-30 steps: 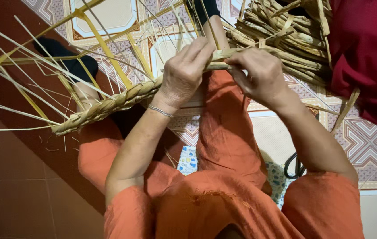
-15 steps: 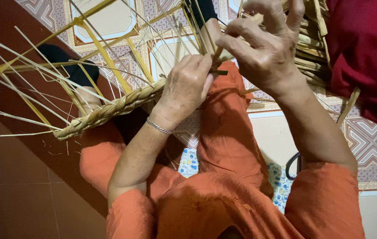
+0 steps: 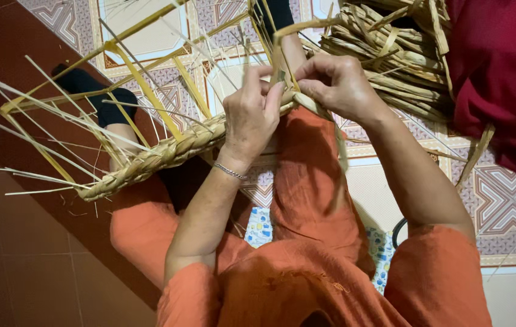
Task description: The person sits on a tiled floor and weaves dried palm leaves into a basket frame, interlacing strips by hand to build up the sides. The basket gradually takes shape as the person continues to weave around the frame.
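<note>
A person's left hand [image 3: 252, 115] pinches the plaited straw band [image 3: 167, 151] stretched over the lap, while the right hand [image 3: 336, 85], raised half a second ago, now closes back on a loose strand [image 3: 294, 27], bending it into the plait.

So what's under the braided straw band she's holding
Under the braided straw band show an orange-clad leg, a black sock and patterned floor tiles. The left hand and right hand cover its working end.
</note>
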